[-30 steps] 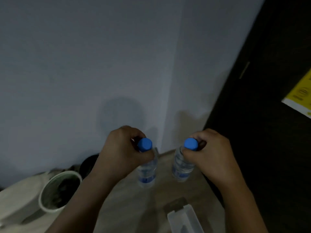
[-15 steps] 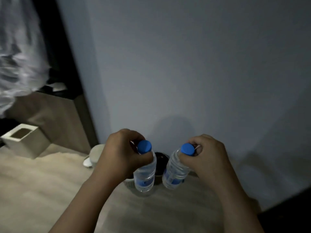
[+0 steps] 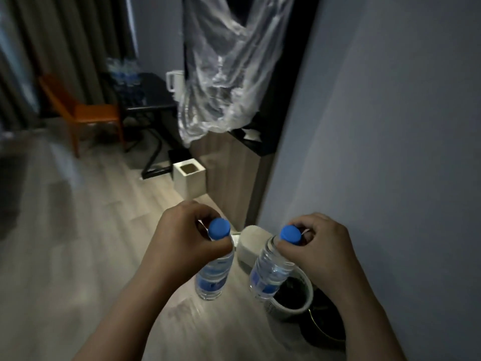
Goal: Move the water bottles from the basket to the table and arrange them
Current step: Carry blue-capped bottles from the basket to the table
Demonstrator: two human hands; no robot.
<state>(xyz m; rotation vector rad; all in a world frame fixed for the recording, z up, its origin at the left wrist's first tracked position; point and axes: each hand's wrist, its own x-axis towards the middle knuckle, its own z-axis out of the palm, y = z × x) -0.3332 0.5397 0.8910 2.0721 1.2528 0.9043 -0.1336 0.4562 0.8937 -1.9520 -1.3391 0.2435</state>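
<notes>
The left hand [image 3: 179, 246] grips the left water bottle [image 3: 213, 274] and the right hand [image 3: 320, 252] the right water bottle [image 3: 268, 277] just under their blue caps [image 3: 219, 228], both hanging above the floor [image 3: 78, 256], so the walk to the far dark table [image 3: 152, 100] calls for firm pinches and upright bottles

A blue-capped bottle [image 3: 215, 267] in left hand [image 3: 179, 246] — another bottle [image 3: 270, 269] in right hand [image 3: 322, 251]

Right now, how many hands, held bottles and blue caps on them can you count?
Hands: 2, left hand, right hand
Bottles: 2, left bottle, right bottle
Caps: 2, left cap, right cap
Total: 6
</notes>
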